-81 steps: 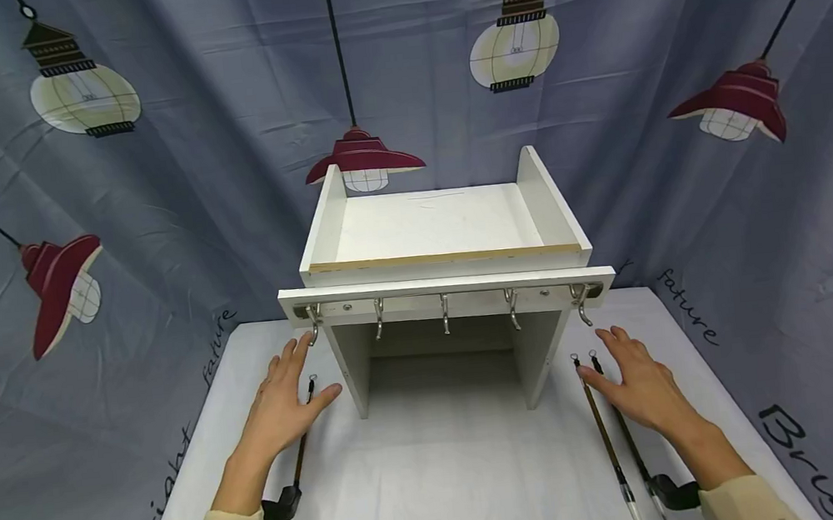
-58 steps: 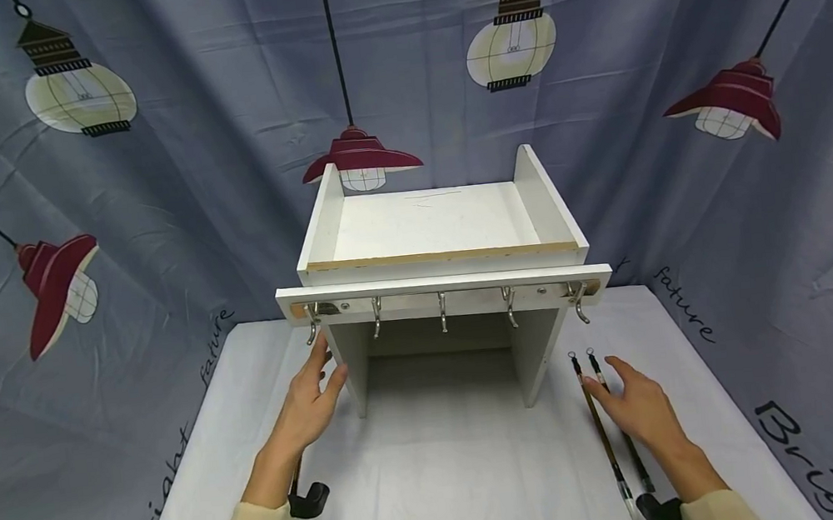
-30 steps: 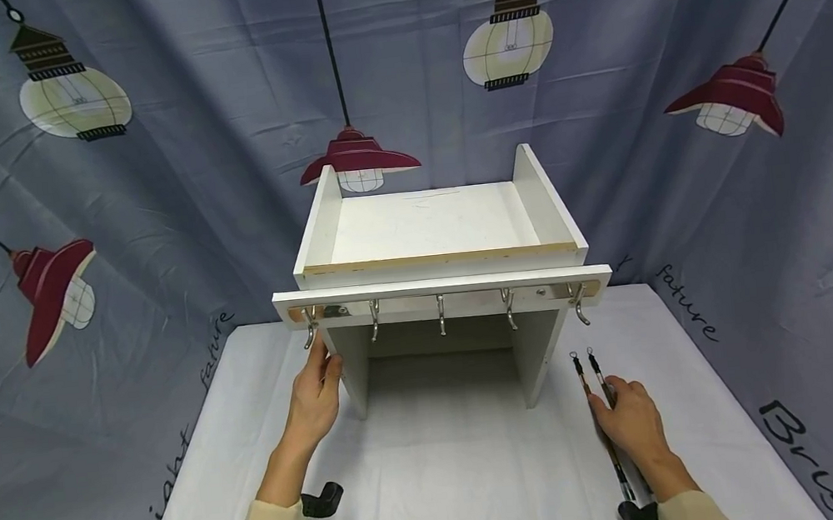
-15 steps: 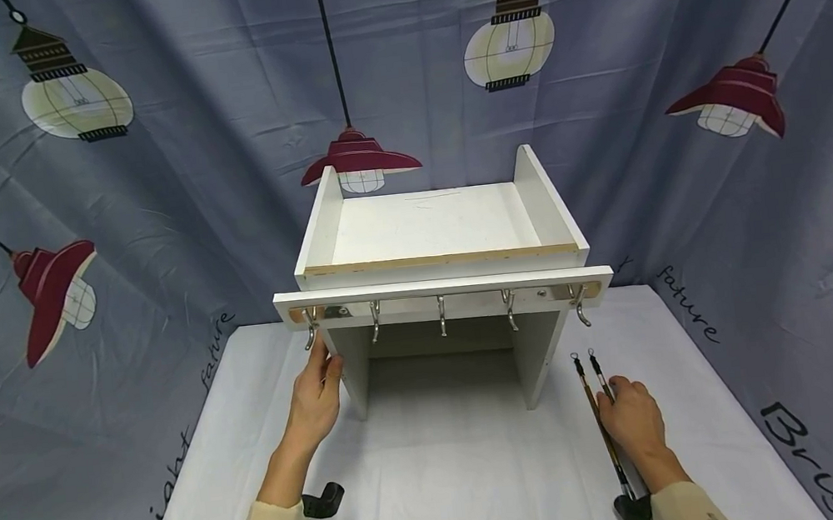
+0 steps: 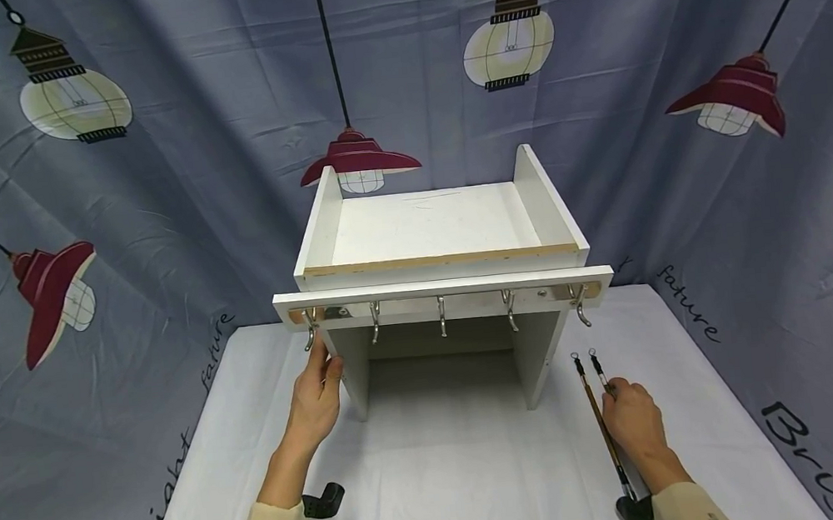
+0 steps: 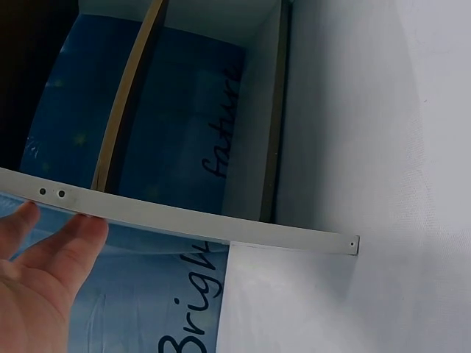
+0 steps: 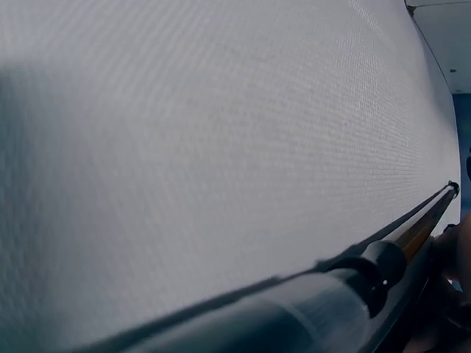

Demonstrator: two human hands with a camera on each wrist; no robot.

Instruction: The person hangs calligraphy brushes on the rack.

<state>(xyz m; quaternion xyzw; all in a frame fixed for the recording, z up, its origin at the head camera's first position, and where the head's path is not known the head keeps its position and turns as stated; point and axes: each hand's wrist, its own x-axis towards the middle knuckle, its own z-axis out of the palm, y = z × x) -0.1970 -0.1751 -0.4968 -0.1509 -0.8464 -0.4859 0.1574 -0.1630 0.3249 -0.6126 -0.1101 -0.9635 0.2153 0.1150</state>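
Note:
A white wooden shelf (image 5: 440, 270) stands on the table, with several metal hooks (image 5: 442, 316) along its front rail. My left hand (image 5: 315, 404) rests against the outside of its left leg panel, fingers extended. In the left wrist view those fingertips meet the panel's edge (image 6: 162, 213). My right hand (image 5: 634, 423) pinches a dark-handled brush (image 5: 598, 366) that has a hanging loop at its top; its lower part is hidden behind the hand. Just left of it lies a brown-handled brush (image 5: 597, 410), whose clear cap (image 7: 316, 309) shows large in the right wrist view.
White cloth covers the table (image 5: 452, 474). Behind it hangs a blue-grey curtain (image 5: 229, 186) printed with lamps. A black wrist camera sits at each sleeve, the left one (image 5: 324, 501) and the right one (image 5: 634, 510).
My left hand has moved right, onto the shelf's left panel, its arm now hiding a brush beneath it. My right hand has moved down and inward, and its fingers have closed on the dark-handled brush.

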